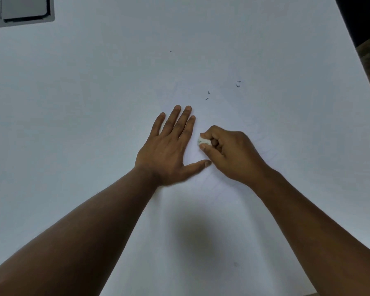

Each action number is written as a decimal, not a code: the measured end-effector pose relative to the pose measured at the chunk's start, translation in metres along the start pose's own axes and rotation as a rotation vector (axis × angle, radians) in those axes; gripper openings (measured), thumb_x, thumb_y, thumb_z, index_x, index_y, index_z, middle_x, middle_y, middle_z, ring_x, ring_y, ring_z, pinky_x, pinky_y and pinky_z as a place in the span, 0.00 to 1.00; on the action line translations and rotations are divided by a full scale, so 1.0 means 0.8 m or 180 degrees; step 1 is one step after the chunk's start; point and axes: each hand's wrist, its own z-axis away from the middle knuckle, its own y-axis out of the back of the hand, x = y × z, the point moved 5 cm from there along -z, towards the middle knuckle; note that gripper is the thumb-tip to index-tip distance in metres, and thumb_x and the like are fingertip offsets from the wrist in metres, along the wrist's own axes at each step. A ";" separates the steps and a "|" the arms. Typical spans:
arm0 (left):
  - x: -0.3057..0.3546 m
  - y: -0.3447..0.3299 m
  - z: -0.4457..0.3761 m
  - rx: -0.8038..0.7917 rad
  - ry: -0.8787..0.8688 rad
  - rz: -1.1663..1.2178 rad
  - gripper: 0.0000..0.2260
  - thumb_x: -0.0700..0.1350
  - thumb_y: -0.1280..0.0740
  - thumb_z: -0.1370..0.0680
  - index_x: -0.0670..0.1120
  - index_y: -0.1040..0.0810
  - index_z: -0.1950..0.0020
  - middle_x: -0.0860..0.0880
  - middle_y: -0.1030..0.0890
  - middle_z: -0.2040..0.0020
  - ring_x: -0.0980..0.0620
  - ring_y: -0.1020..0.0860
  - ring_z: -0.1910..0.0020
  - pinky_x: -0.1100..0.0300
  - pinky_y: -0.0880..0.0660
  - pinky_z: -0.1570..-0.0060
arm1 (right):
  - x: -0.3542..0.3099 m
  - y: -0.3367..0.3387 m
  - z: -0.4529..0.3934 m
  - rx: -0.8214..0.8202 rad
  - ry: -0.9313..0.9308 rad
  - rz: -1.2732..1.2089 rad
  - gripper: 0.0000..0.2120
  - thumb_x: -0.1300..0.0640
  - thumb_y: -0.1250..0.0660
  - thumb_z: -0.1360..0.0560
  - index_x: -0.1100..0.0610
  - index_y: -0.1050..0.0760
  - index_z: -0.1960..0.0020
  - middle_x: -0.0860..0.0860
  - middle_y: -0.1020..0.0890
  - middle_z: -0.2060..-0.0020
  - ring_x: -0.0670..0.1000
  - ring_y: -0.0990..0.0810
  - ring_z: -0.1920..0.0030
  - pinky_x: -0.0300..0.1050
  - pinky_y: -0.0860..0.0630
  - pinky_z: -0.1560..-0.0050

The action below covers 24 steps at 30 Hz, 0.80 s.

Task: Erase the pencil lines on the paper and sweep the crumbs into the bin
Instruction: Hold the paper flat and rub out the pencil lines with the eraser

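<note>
A white sheet of paper (226, 189) lies on the white table, its edges hard to tell from the tabletop. Faint pencil lines (263, 146) show beside and below my right hand. My left hand (169, 148) lies flat on the paper, fingers straight and spread, pressing it down. Just to its right, my right hand (229, 152) pinches a small white eraser (203, 142) against the paper. Dark eraser crumbs (238, 84) lie farther away, with a few more crumbs (207, 96) closer in. No bin is in view.
The white table (73, 92) fills most of the view. A grey recessed panel (21, 9) sits in the far left corner. The table's right edge (355, 60) runs diagonally, with dark floor beyond it.
</note>
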 end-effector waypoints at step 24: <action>0.002 -0.003 -0.002 -0.0061 -0.0070 -0.0099 0.44 0.76 0.54 0.22 0.48 0.55 0.15 0.45 0.60 0.15 0.45 0.63 0.17 0.40 0.58 0.19 | 0.000 0.008 -0.014 0.0843 -0.0383 0.0714 0.09 0.53 0.38 0.20 0.59 0.24 0.50 0.52 0.21 0.66 0.55 0.22 0.67 0.45 0.26 0.64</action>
